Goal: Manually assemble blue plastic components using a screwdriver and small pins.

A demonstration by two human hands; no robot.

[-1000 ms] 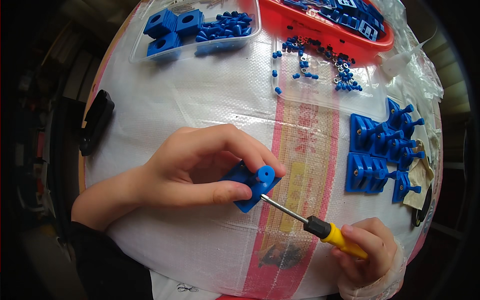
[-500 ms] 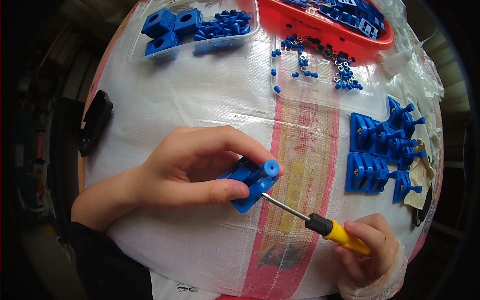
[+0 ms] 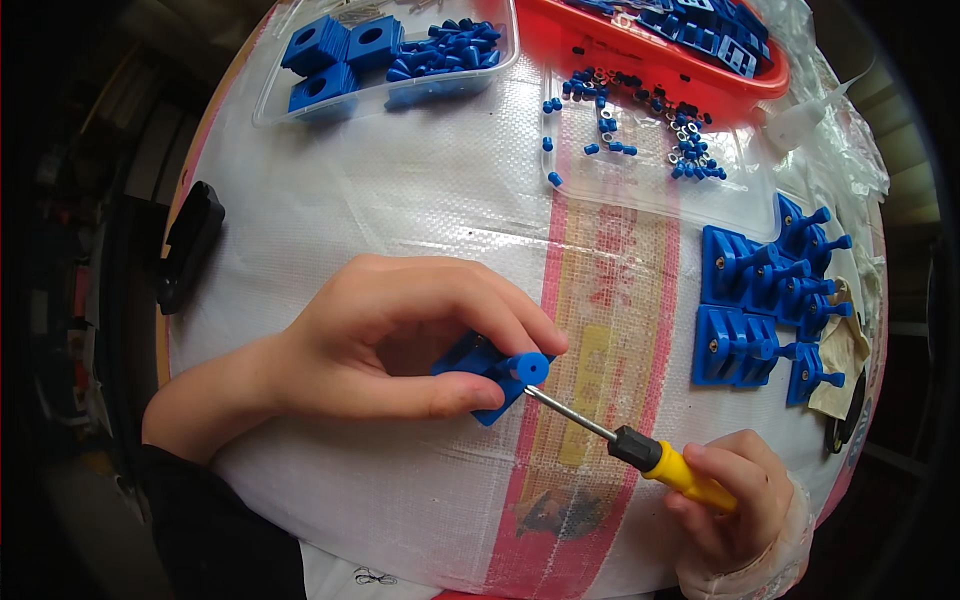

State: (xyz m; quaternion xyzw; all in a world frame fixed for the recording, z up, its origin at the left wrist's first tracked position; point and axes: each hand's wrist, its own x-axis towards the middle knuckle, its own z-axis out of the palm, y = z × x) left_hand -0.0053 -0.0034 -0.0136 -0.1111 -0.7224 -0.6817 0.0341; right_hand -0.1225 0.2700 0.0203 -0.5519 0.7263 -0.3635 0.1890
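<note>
My left hand grips a blue plastic part, a flat square plate with a round peg sticking out of it, held just above the white woven sheet. My right hand holds a screwdriver with a yellow and black handle. Its metal shaft points up and left, and the tip meets the plate just below the peg. A pile of finished blue parts with pegs lies to the right.
At the back stand a clear tray of blue square blocks and pegs, a red tray of blue parts, and a clear lid with small blue and metal pieces. A black object lies at the left edge.
My left hand has tilted the blue part slightly, so the peg faces more toward me. The screwdriver stays against it with little movement.
</note>
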